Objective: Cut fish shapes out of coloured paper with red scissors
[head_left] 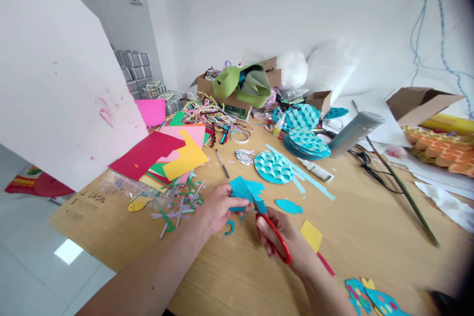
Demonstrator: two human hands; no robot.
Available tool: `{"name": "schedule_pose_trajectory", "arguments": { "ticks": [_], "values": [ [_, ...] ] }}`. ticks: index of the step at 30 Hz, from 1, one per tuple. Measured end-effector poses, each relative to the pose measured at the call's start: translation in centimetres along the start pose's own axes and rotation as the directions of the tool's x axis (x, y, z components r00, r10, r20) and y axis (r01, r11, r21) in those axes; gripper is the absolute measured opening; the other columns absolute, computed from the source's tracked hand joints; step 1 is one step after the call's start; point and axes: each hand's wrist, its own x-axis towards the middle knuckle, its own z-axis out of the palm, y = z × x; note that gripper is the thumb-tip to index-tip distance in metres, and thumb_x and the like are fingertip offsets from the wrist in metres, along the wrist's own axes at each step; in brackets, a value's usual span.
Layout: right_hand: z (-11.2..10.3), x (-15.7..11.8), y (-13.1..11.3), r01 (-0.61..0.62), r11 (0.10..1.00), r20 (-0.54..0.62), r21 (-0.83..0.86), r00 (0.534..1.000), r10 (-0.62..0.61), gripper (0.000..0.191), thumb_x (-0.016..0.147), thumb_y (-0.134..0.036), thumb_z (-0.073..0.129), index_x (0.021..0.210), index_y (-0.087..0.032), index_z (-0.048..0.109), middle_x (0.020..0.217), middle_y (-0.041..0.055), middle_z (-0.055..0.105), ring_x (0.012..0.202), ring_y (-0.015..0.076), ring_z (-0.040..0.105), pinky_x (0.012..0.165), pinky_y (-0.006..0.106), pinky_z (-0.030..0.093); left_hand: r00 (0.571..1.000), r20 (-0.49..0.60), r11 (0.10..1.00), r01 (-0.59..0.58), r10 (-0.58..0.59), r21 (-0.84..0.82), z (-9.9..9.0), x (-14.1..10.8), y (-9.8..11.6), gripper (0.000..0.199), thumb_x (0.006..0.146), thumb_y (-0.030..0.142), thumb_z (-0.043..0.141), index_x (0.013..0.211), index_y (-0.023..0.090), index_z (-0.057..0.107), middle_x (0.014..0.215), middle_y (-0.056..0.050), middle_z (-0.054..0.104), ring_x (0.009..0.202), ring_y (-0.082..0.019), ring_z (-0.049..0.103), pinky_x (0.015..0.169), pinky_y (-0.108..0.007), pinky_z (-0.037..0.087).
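Observation:
My left hand (222,207) pinches a piece of blue paper (241,189) above the wooden table. Red-handled scissors (276,237) are gripped in my right hand (283,237), their blades against the right side of that paper. How far the blades are apart is hard to make out. Just right of the scissors lies a blue fish-shaped cutout (289,206). A curled blue scrap (229,228) rests below my left hand. Behind the paper is a blue disc with wavy pale strips (273,167), beside a fish drawing cutout (244,157) and a pen (222,163).
Coloured paper sheets (148,155) and narrow scraps lie at left. A grey bottle (355,133), stacked wavy discs (305,143) and a long green stick (407,197) are at right. Yellow paper (311,236) and dotted blue fish (385,301) lie near the front. A white board (66,69) stands left.

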Motion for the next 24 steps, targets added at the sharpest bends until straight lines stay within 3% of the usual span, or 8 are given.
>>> {"name": "schedule_pose_trajectory", "arguments": {
  "ticks": [9, 24],
  "values": [
    [-0.07, -0.02, -0.01, -0.041, 0.999, 0.026, 0.012, 0.999, 0.041, 0.046, 0.068, -0.059, 0.066, 0.069, -0.020, 0.041, 0.049, -0.0065, 0.051, 0.036, 0.0077, 0.046, 0.034, 0.018, 0.035, 0.992, 0.019, 0.980, -0.125, 0.124, 0.157, -0.35, 0.22, -0.27, 0.036, 0.062, 0.021, 0.073, 0.096, 0.015, 0.065, 0.087, -0.006, 0.067, 0.072, -0.015, 0.060, 0.067, -0.027, 0.046],
    [-0.01, -0.19, -0.08, -0.049, 0.999, 0.018, -0.005, 0.999, 0.049, 0.046, 0.069, -0.061, 0.064, 0.067, -0.020, 0.041, 0.050, -0.0055, 0.051, 0.037, 0.0082, 0.047, 0.034, 0.019, 0.034, 0.992, 0.011, 0.978, -0.126, 0.126, 0.164, -0.47, 0.30, -0.21, 0.041, 0.056, 0.025, 0.078, 0.093, 0.012, 0.067, 0.083, -0.008, 0.068, 0.068, -0.016, 0.060, 0.064, -0.027, 0.047]
  ]
}}
